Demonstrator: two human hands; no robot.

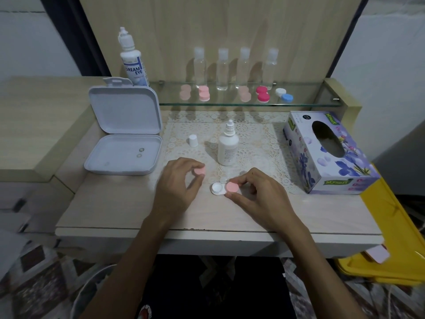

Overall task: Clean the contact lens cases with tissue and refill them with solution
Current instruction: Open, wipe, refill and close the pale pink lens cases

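Now, hands: left hand [178,180] pinches a pink cap [199,170]; right hand [257,192] grips the second cap [232,187].
Risk: the open well [216,188] could spill if the lens case tips.

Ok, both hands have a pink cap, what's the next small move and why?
Probably bring the left hand with its cap over the open well and screw it on: the right hand already holds the other cap on the case's other well.

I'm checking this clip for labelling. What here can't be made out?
All in the head view:
- Open well of the lens case: too small to tell whether it holds solution.
- Right well: hidden by pink cap in right hand.
- Tissue box opening: too dark to judge.
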